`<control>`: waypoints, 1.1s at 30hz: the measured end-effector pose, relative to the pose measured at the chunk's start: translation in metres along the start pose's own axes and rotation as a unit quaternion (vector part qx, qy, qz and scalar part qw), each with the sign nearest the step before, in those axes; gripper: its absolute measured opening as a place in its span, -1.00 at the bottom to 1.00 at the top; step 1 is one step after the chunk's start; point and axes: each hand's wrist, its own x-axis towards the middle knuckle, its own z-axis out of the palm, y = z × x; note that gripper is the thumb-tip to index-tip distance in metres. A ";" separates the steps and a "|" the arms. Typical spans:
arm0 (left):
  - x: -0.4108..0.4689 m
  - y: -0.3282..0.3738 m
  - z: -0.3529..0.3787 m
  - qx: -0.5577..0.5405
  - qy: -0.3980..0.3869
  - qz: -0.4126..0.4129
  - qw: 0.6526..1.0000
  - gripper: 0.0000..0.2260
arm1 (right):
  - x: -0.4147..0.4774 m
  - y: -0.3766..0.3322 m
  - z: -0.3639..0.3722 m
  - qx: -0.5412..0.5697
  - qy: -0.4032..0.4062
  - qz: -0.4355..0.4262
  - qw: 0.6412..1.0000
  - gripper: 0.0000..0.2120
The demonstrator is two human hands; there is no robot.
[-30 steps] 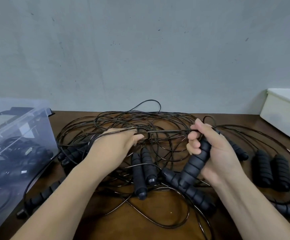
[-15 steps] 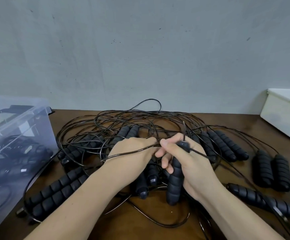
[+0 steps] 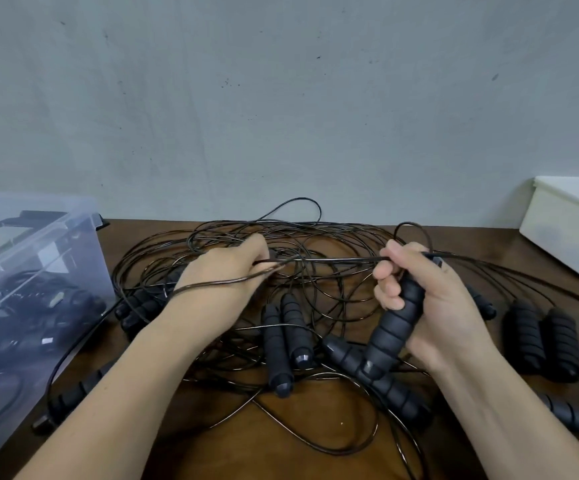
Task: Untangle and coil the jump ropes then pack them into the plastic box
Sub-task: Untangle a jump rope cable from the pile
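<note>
On brown table (image 3: 246, 455): tangled jump ropes (image 3: 296, 327), beneath both hands.
Right hand (image 3: 433, 299): grips black handle (image 3: 395, 323).
Left hand (image 3: 225, 271): pinches cord (image 3: 333, 260), taut between hands.
Plastic box (image 3: 32, 271): far left.

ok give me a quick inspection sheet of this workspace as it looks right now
surface: brown wooden table, mostly under ropes
job's things: tangled black jump ropes loose on the table; clear plastic box at left, some ropes inside
clutter: white bin at far right
grippers: left hand holds a cord; right hand grips a foam handle; the cord runs straight between them
cables: nothing seen besides rope cords
surroundings: grey wall behind
</note>
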 end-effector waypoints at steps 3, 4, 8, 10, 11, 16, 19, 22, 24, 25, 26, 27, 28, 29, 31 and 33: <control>0.000 0.005 -0.011 0.001 0.020 0.008 1.000 -0.76 | 0.003 0.000 -0.003 0.025 0.014 -0.005 1.000 -0.88; -0.001 0.008 -0.010 0.014 0.016 0.013 1.000 -0.75 | 0.003 0.002 -0.002 0.024 0.016 -0.007 1.000 -0.87; -0.013 0.028 0.000 0.048 -0.030 0.067 0.996 -0.67 | -0.002 0.011 0.006 -0.047 0.003 -0.007 0.999 -0.90; -0.015 0.035 0.009 0.072 -0.018 0.105 0.992 -0.63 | -0.008 0.018 0.011 -0.078 -0.027 0.000 0.997 -0.93; -0.017 0.037 0.015 0.073 -0.020 0.124 0.989 -0.62 | -0.011 0.022 0.014 -0.092 -0.045 0.003 0.995 -0.92; -0.016 0.034 0.024 0.079 -0.056 0.126 0.987 -0.72 | -0.018 0.038 0.019 -0.175 -0.069 -0.022 0.982 -0.87; -0.012 0.031 0.019 0.090 -0.050 0.116 0.988 -0.78 | -0.019 0.038 0.021 -0.172 -0.042 -0.028 0.984 -0.82; -0.011 0.030 0.017 0.078 -0.030 0.134 0.988 -0.73 | -0.019 0.033 0.021 -0.159 -0.031 -0.008 0.987 -0.77; -0.007 0.025 0.015 0.085 -0.022 0.118 0.989 -0.70 | -0.016 0.027 0.018 -0.144 -0.015 -0.006 0.989 -0.76; -0.005 0.020 0.014 0.090 -0.020 0.106 0.990 -0.68 | -0.015 0.025 0.017 -0.130 -0.005 -0.004 0.991 -0.76; -0.002 0.015 0.014 0.090 -0.011 0.098 0.991 -0.65 | -0.013 0.022 0.016 -0.116 0.003 -0.001 0.993 -0.78; 0.000 0.011 0.012 0.089 -0.002 0.092 0.992 -0.63 | -0.012 0.019 0.015 -0.105 0.009 0.003 0.994 -0.79; 0.002 0.006 0.010 0.089 0.002 0.086 0.992 -0.62 | -0.011 0.017 0.015 -0.097 0.013 0.004 0.995 -0.80; 0.004 0.003 0.008 0.090 0.003 0.078 0.993 -0.60 | -0.011 0.015 0.013 -0.090 0.018 0.003 0.996 -0.81; 0.007 -0.003 0.001 0.087 0.004 0.058 0.995 -0.58 | -0.008 0.009 0.009 -0.068 0.027 0.000 0.997 -0.83; 0.008 -0.008 -0.006 0.061 0.009 0.035 0.997 -0.57 | -0.004 0.003 0.005 -0.041 0.036 0.004 0.998 -0.85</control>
